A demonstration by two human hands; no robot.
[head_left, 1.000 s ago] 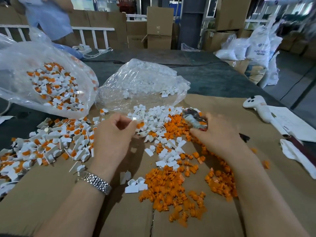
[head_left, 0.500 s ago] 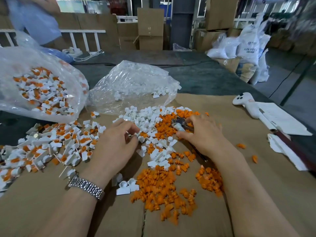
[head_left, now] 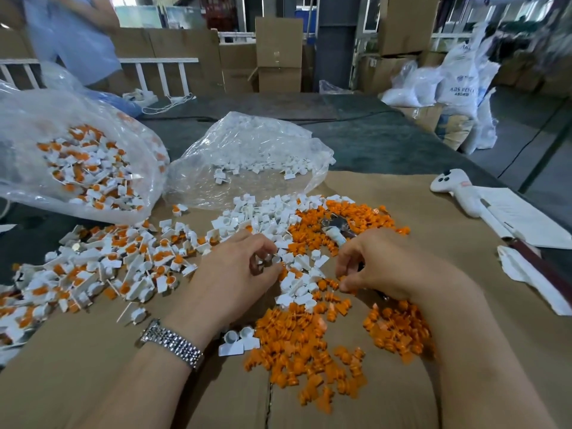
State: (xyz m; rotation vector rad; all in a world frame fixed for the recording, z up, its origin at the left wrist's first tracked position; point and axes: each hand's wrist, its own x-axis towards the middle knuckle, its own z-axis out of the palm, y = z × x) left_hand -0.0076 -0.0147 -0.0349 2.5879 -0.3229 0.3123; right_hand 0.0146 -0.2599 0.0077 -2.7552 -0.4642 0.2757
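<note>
A heap of small white plastic parts [head_left: 272, 212] and a heap of orange plugs [head_left: 297, 342] lie mixed on the brown cardboard sheet [head_left: 93, 382]. My left hand [head_left: 235, 274], a metal watch on its wrist, pinches a white part at its fingertips. My right hand [head_left: 380, 264] pinches an orange plug at the edge of the white heap. A tool with a white handle [head_left: 335, 233] lies among the orange plugs just beyond my right hand. Assembled white-and-orange pieces [head_left: 102, 264] spread out at the left.
Two clear plastic bags stand behind the heaps: one with assembled pieces [head_left: 80, 168], one with white parts [head_left: 253, 159]. A white handheld controller [head_left: 458, 190] and papers [head_left: 520, 215] lie at the right. A person [head_left: 71, 35] stands at the back left, by stacked cartons.
My right hand drew back from the tool toward me and now pinches an orange plug. My left hand shifted right toward it, still holding a white part.
</note>
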